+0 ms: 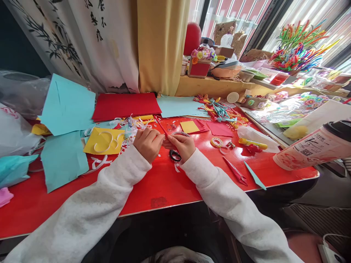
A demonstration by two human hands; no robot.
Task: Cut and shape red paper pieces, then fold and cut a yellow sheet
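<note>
My left hand (pixel 148 143) and my right hand (pixel 181 145) meet over the middle of the red table (pixel 164 182), both in white sleeves. Their fingers are curled and pinch a thin red strip of paper (pixel 160 126) that slants up and away to the left. Black-handled scissors (pixel 175 155) lie on the table just under my right hand. White paper scraps (pixel 128 135) lie scattered around my left hand.
Teal sheets (pixel 65 106), a red sheet (pixel 126 105) and a yellow sheet with white curls (pixel 104 140) lie at left and back. A tape roll (pixel 216 142), yellow glue stick (pixel 252 143) and folded red and teal slivers (pixel 236 171) sit right. A drink cup (pixel 315 146) lies at the right edge.
</note>
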